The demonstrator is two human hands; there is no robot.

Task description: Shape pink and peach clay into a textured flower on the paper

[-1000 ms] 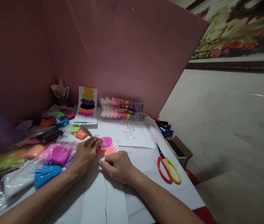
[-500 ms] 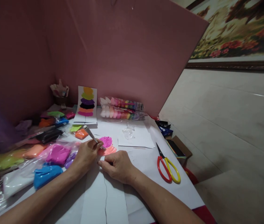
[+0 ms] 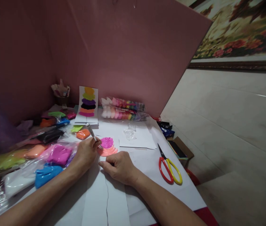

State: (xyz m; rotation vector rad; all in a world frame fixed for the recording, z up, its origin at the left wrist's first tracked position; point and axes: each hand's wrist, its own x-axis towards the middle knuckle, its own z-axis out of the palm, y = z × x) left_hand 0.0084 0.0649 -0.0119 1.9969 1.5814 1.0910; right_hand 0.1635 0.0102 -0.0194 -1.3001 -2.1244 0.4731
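My left hand (image 3: 88, 153) pinches a slim silvery fork (image 3: 91, 131), its handle slanting up and its tined tip at the clay. Under the tip, ridged pink clay (image 3: 106, 142) and ridged orange clay (image 3: 109, 152) lie side by side on a long white paper strip (image 3: 104, 201). A wavy dark line runs down that strip. My right hand (image 3: 120, 167) rests on the strip just below the clay, fingers curled in and thumb stretched to the left. Nothing shows in it.
Scissors (image 3: 168, 169) with red and yellow handles lie to the right. Bagged clay packs (image 3: 58, 154) crowd the left side. Behind stand a card (image 3: 77, 117) with coloured bands and a bag of clay sticks (image 3: 123, 110). A clear plastic scrap (image 3: 129, 134) lies on white sheets.
My left hand and the fork have shifted slightly up and left, so more of the orange clay shows. My right hand stays in place.
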